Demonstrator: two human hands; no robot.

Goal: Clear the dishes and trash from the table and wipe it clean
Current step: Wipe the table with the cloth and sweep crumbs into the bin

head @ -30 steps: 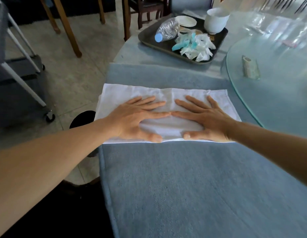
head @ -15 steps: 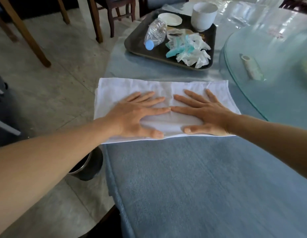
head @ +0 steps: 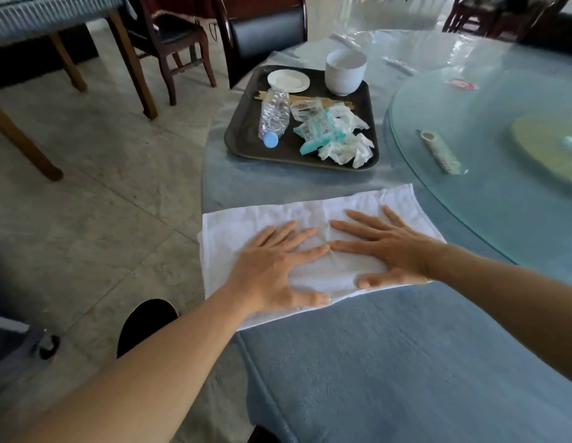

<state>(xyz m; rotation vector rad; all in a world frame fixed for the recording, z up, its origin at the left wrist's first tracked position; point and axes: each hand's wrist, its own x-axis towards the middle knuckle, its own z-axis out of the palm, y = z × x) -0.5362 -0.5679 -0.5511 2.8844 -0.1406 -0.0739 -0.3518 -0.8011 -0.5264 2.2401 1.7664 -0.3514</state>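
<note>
A white cloth (head: 233, 228) lies flat on the blue tablecloth (head: 390, 362) near the table's left edge. My left hand (head: 275, 266) and my right hand (head: 387, 247) both press flat on it, fingers spread, index fingertips almost touching. Beyond the cloth stands a dark tray (head: 243, 135). It holds a crushed plastic bottle (head: 273, 115) with a blue cap, a small white saucer (head: 288, 80), a white bowl (head: 344, 71), chopsticks (head: 302, 99) and crumpled white and teal wrappers (head: 336, 135).
A round glass turntable (head: 502, 187) fills the right side, with a wrapped roll (head: 439, 151) and a red-and-white packet (head: 460, 83) on it. Dark wooden chairs (head: 169, 36) stand on the tiled floor beyond the table. A dark round bin (head: 144, 324) sits by the table's edge.
Both hands stay flat on the cloth and have slid with it along the table edge. The view has lifted, showing more of the tray, chairs and turntable.
</note>
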